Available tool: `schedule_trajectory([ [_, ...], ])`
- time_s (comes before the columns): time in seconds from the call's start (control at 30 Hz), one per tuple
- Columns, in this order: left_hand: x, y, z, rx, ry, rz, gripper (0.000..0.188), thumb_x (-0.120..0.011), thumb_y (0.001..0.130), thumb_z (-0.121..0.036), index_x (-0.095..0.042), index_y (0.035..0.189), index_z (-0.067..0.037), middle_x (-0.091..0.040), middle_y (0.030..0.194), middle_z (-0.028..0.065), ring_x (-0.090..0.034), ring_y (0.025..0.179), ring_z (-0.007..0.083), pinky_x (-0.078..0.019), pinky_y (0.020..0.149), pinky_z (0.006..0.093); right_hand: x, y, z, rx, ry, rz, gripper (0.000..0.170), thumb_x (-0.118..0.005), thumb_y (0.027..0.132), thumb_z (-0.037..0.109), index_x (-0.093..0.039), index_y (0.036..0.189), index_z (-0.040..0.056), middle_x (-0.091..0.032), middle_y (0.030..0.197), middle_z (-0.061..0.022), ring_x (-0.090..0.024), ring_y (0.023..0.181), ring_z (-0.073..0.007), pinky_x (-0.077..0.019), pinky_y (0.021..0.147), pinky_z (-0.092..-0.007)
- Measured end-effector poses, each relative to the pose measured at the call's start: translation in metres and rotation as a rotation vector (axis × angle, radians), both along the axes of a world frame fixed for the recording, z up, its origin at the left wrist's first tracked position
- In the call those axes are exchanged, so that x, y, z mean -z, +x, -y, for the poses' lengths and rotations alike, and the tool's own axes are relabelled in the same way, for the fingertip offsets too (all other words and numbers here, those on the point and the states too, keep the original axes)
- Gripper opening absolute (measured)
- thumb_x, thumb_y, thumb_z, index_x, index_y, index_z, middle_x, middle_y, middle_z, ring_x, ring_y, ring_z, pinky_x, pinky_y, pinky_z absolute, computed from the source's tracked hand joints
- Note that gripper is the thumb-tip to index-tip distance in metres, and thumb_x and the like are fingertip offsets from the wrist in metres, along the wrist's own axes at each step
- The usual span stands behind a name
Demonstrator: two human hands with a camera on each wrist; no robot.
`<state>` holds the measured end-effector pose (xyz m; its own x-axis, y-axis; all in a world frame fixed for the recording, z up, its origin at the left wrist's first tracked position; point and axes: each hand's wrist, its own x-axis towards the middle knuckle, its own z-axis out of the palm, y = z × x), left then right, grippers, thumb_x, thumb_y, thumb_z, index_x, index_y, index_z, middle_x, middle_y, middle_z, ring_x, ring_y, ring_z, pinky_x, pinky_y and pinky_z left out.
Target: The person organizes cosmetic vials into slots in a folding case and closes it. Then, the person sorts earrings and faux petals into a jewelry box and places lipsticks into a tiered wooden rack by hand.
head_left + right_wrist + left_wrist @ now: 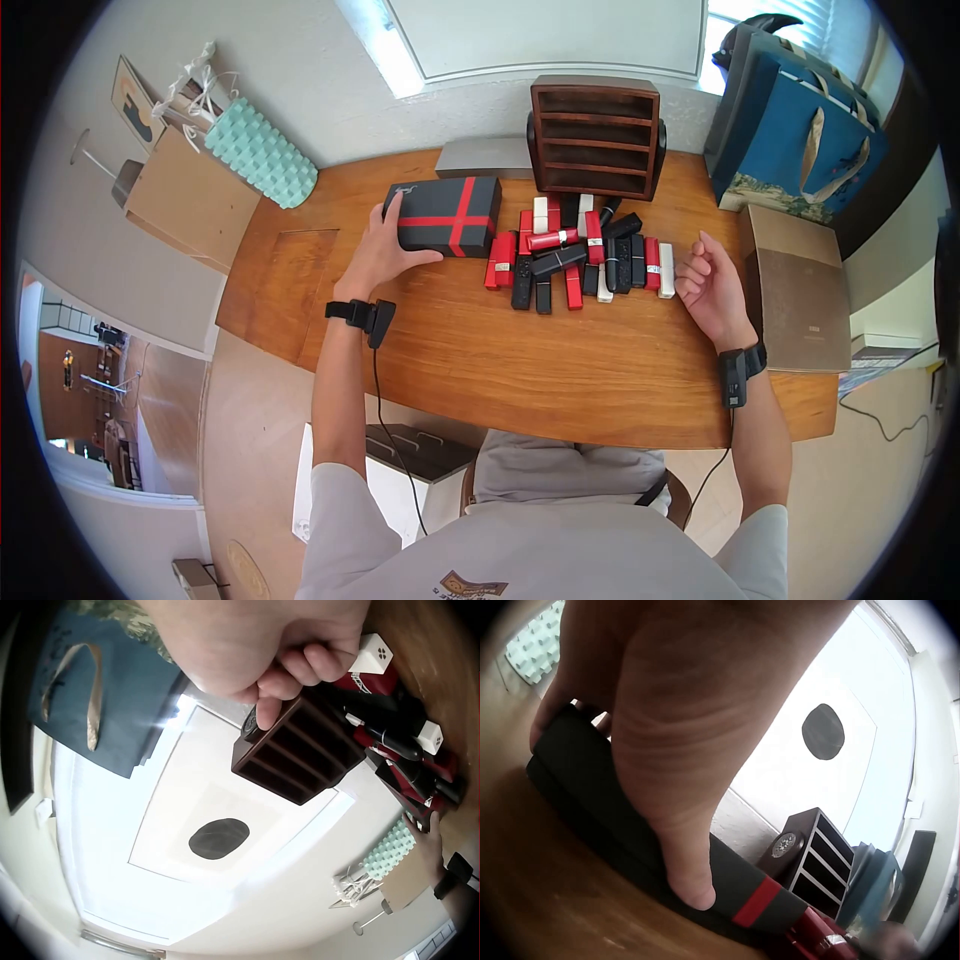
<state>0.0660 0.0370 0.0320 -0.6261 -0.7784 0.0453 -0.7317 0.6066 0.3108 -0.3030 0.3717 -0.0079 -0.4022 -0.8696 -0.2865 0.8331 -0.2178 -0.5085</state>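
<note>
A black box (420,235) with crossed red ribbon lies on the wooden table, left of a pile of lipsticks and small boxes (560,262) in red, black and white. The left hand (378,250) grips the box's left end; in the left wrist view its thumb (691,877) lies along the near side of the box (600,802), and its other fingers are partly hidden. At the pile's right end, the right hand (712,290) has loosely curled fingers and holds nothing. It looks near a white box (373,656) in the right wrist view; contact is unclear.
Behind the pile stands a dark wooden shelf rack (594,140). A flat grey box (485,157) lies at the back. On the right are a cardboard box (800,300) and a blue bag (790,130); at left, a mint textured object (262,150) and a brown carton (190,200).
</note>
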Motion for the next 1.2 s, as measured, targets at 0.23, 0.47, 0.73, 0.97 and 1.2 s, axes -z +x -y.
schedule_trajectory([
  [0.23, -0.006, -0.012, -0.009, 0.038, -0.058, -0.001, 0.118, -0.094, 0.071, -0.047, -0.031, 0.161, -0.003, -0.035, 0.158, 0.0281, -0.045, 0.143, 0.0442, -0.0449, 0.116, 0.0474, -0.004, 0.004, 0.001, 0.071, 0.032, -0.122, 0.029, -0.056, 0.110, 0.029, -0.056, 0.086, 0.0129, -0.031, 0.067, 0.0085, -0.031, 0.061, -0.0053, -0.0292, 0.056, -0.0222],
  [0.47, 0.002, -0.009, -0.019, 0.057, -0.115, -0.058, 0.114, -0.095, 0.070, -0.045, -0.036, 0.158, -0.002, -0.035, 0.159, 0.0281, -0.043, 0.143, 0.0464, -0.0448, 0.116, 0.0483, -0.008, -0.001, 0.001, 0.287, 0.127, -0.406, 0.032, -0.054, 0.111, 0.029, -0.057, 0.085, 0.0103, -0.032, 0.069, 0.0074, -0.028, 0.063, -0.0054, -0.0254, 0.057, -0.0251],
  [0.73, 0.000, -0.013, -0.025, 0.002, -0.083, -0.073, 0.116, -0.096, 0.068, -0.046, -0.036, 0.159, -0.005, -0.032, 0.161, 0.0276, -0.042, 0.144, 0.0460, -0.0442, 0.116, 0.0495, 0.009, -0.008, 0.006, 0.323, 0.266, -0.786, 0.032, -0.055, 0.111, 0.030, -0.067, 0.094, 0.0058, -0.046, 0.073, 0.0051, -0.042, 0.071, -0.0064, -0.0347, 0.068, -0.0232],
  [0.97, -0.004, -0.026, -0.019, -0.006, -0.079, -0.025, 0.116, -0.095, 0.071, -0.045, -0.034, 0.159, -0.001, -0.035, 0.160, 0.0273, -0.044, 0.144, 0.0445, -0.0441, 0.117, 0.0470, 0.018, 0.000, 0.014, 0.380, 0.306, -1.194, 0.021, -0.060, 0.108, 0.018, -0.067, 0.116, -0.0001, -0.060, 0.111, -0.0029, -0.062, 0.102, -0.0122, -0.0479, 0.095, -0.0263],
  [1.2, 0.002, -0.029, -0.005, 0.056, -0.072, -0.093, 0.119, -0.094, 0.070, -0.051, -0.035, 0.159, 0.001, -0.036, 0.159, 0.0268, -0.045, 0.143, 0.0434, -0.0443, 0.116, 0.0474, 0.017, 0.010, 0.010, 0.248, 0.296, -1.228, 0.021, -0.062, 0.105, 0.011, -0.064, 0.122, 0.0000, -0.059, 0.120, -0.0053, -0.065, 0.103, -0.0133, -0.0515, 0.093, -0.0280],
])
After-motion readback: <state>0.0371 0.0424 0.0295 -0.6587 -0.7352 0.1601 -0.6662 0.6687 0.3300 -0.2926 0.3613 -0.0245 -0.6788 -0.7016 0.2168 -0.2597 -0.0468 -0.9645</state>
